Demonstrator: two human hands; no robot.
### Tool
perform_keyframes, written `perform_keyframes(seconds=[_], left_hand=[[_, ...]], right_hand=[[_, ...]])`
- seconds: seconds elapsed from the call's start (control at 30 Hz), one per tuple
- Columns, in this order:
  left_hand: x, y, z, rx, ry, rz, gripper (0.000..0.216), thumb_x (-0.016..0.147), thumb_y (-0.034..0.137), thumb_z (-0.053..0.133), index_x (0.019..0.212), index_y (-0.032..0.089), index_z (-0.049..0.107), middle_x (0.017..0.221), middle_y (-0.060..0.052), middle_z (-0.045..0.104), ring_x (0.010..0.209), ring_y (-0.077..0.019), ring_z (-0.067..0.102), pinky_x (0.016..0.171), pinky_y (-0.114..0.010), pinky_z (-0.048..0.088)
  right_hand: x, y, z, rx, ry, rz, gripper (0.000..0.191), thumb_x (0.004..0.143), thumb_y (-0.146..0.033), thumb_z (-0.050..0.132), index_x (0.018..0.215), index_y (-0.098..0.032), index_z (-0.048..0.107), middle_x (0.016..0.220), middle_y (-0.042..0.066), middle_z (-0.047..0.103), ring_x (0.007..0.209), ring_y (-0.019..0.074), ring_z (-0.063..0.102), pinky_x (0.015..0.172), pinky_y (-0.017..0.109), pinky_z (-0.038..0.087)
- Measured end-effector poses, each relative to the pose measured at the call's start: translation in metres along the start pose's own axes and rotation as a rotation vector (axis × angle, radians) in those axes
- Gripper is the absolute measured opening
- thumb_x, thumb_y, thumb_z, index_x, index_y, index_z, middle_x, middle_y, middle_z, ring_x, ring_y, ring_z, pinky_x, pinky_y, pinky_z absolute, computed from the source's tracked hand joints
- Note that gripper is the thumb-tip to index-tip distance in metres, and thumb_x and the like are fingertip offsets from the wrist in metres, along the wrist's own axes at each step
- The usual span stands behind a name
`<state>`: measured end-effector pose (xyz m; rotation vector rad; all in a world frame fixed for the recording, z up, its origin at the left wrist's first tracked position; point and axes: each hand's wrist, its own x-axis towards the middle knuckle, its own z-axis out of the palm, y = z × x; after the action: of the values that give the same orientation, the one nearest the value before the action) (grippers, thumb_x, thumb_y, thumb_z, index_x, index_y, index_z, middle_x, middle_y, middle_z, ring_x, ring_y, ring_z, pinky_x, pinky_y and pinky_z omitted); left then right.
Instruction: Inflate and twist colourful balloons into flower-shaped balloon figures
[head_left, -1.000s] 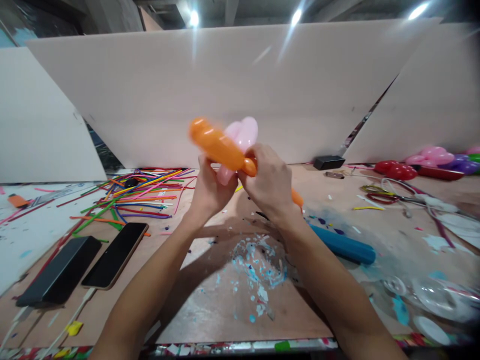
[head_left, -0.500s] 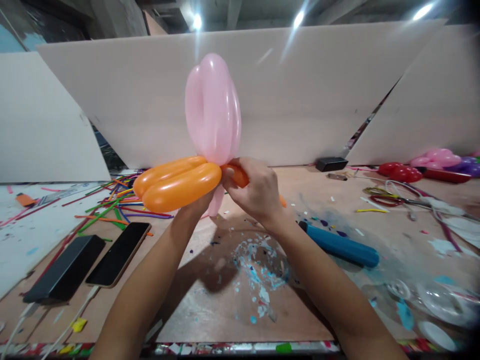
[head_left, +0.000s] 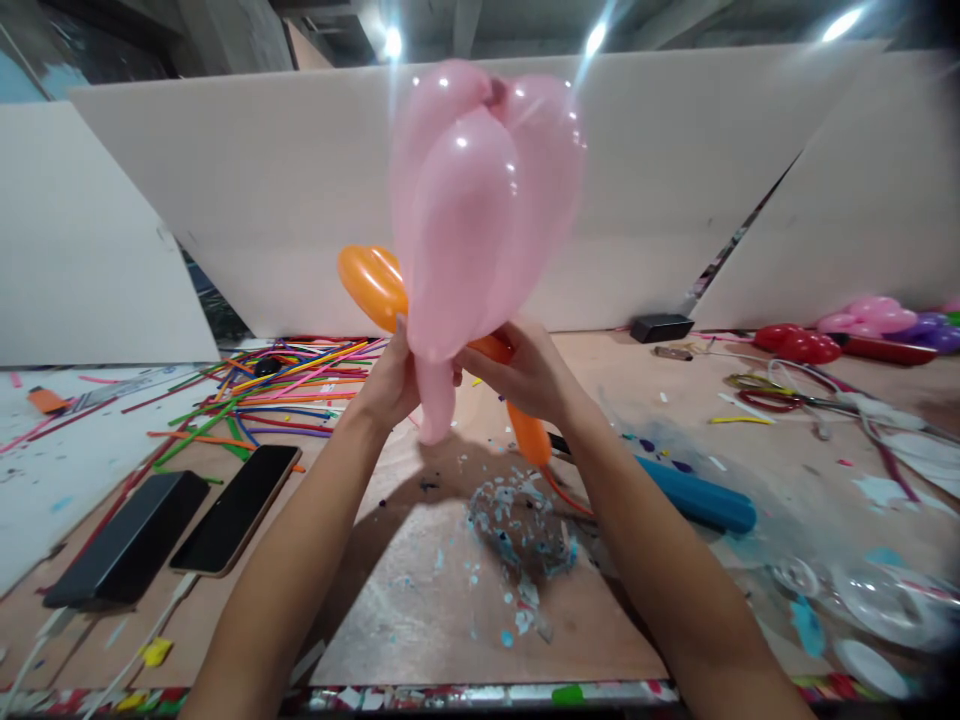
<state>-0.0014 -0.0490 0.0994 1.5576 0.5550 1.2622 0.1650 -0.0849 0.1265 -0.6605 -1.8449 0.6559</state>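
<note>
A pink twisted balloon (head_left: 472, 210) with several bulging lobes stands upright above the table, its narrow tail hanging below my hands. An orange balloon (head_left: 371, 285) is joined to it; one looped part sticks out behind on the left. Its tail hangs at the right and ends in a thin uninflated tip. My left hand (head_left: 394, 375) is closed around the base of the pink balloon, near the orange loop. Closed on the orange balloon just right of that joint is my right hand (head_left: 525, 370). Some fingertips are hidden behind the balloons.
Uninflated balloons (head_left: 300, 395) lie in a pile at the left, near a phone (head_left: 238, 510) and a black box (head_left: 127, 540). A blue balloon pump (head_left: 697, 495) rests on the right, with scissors (head_left: 795, 400) beyond it. Blue and white scraps (head_left: 517, 530) litter the middle.
The balloons have been turned and tilted: the pink lobes now lean nearer and look larger, while the orange loop has swung behind. My left hand has come into view, and the orange tail hangs down.
</note>
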Motion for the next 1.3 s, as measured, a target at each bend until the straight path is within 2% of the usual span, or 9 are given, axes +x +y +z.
perform_keyframes(seconds=[0.17, 0.37, 0.53, 0.63, 0.7, 0.83, 0.93, 1.1, 1.3], left_hand=[[0.001, 0.001, 0.007, -0.210, 0.000, -0.055, 0.053, 0.082, 0.071, 0.046, 0.090, 0.021, 0.062, 0.078, -0.007, 0.067, 0.072, -0.0224, 0.066, 0.063, -0.038, 0.055], [0.003, 0.006, 0.002, -0.315, 0.048, -0.039, 0.051, 0.074, 0.066, 0.061, 0.087, 0.017, 0.064, 0.073, -0.005, 0.066, 0.059, -0.0172, 0.062, 0.054, -0.031, 0.051], [0.003, 0.009, -0.019, -0.299, 0.111, 0.036, 0.051, 0.070, 0.066, 0.065, 0.089, 0.019, 0.065, 0.075, -0.004, 0.066, 0.063, -0.0178, 0.064, 0.060, -0.031, 0.054], [-0.002, 0.008, -0.026, -0.190, -0.030, -0.028, 0.052, 0.054, 0.053, 0.084, 0.087, 0.019, 0.064, 0.072, -0.004, 0.067, 0.067, -0.0213, 0.067, 0.062, -0.033, 0.056], [-0.005, 0.008, -0.024, -0.111, -0.067, -0.100, 0.048, 0.054, 0.043, 0.086, 0.087, 0.017, 0.062, 0.066, -0.003, 0.065, 0.063, -0.0208, 0.066, 0.059, -0.032, 0.055], [-0.003, 0.011, -0.017, -0.142, 0.164, -0.060, 0.035, 0.064, 0.034, 0.081, 0.087, 0.017, 0.061, 0.066, 0.001, 0.061, 0.054, -0.0125, 0.061, 0.052, -0.025, 0.052], [0.001, 0.012, -0.014, -0.207, 0.314, -0.031, 0.037, 0.062, 0.033, 0.082, 0.087, 0.019, 0.060, 0.066, 0.004, 0.058, 0.048, -0.0093, 0.057, 0.049, -0.023, 0.050], [0.004, 0.010, -0.005, -0.226, 0.349, -0.074, 0.042, 0.059, 0.039, 0.084, 0.087, 0.018, 0.060, 0.062, 0.004, 0.058, 0.048, -0.0110, 0.058, 0.049, -0.024, 0.049], [0.004, 0.008, -0.001, -0.155, 0.436, 0.069, 0.026, 0.064, 0.030, 0.081, 0.072, 0.016, 0.061, 0.055, 0.002, 0.060, 0.049, -0.0099, 0.056, 0.049, -0.023, 0.046]], right_hand=[[0.001, 0.007, -0.003, -0.090, -0.010, 0.155, 0.030, 0.085, -0.043, 0.064, 0.101, -0.018, 0.060, 0.080, 0.002, 0.067, 0.066, 0.0139, 0.064, 0.054, 0.024, 0.051], [-0.003, 0.001, -0.020, 0.112, -0.128, 0.339, 0.051, 0.076, -0.036, 0.074, 0.116, -0.022, 0.044, 0.097, 0.005, 0.063, 0.069, 0.0146, 0.064, 0.050, 0.025, 0.052], [-0.008, -0.006, -0.035, 0.008, -0.262, 0.397, 0.035, 0.084, -0.035, 0.066, 0.114, -0.023, 0.052, 0.093, 0.003, 0.063, 0.070, 0.0136, 0.062, 0.061, 0.028, 0.054], [-0.007, -0.002, -0.034, -0.067, -0.234, 0.344, 0.021, 0.091, -0.039, 0.054, 0.103, -0.021, 0.057, 0.085, 0.003, 0.062, 0.068, 0.0133, 0.060, 0.062, 0.028, 0.052], [-0.006, 0.000, -0.032, -0.148, -0.261, 0.305, 0.020, 0.092, -0.039, 0.054, 0.097, -0.020, 0.060, 0.082, 0.003, 0.062, 0.069, 0.0135, 0.059, 0.061, 0.027, 0.049], [-0.006, 0.001, -0.034, -0.052, -0.357, 0.343, 0.038, 0.089, -0.040, 0.058, 0.122, -0.022, 0.050, 0.089, 0.003, 0.062, 0.070, 0.0139, 0.060, 0.061, 0.028, 0.051], [-0.007, 0.003, -0.037, 0.077, -0.287, 0.314, 0.046, 0.090, -0.041, 0.057, 0.129, -0.025, 0.038, 0.098, 0.004, 0.060, 0.072, 0.0130, 0.061, 0.065, 0.029, 0.054], [-0.008, 0.010, -0.026, -0.178, -0.146, 0.182, 0.023, 0.089, -0.037, 0.058, 0.106, -0.021, 0.053, 0.094, 0.003, 0.061, 0.075, 0.0130, 0.059, 0.063, 0.026, 0.051], [-0.008, 0.011, -0.015, 0.046, -0.304, 0.289, 0.028, 0.094, -0.042, 0.050, 0.116, -0.026, 0.046, 0.106, 0.004, 0.059, 0.078, 0.0140, 0.063, 0.062, 0.028, 0.053]])
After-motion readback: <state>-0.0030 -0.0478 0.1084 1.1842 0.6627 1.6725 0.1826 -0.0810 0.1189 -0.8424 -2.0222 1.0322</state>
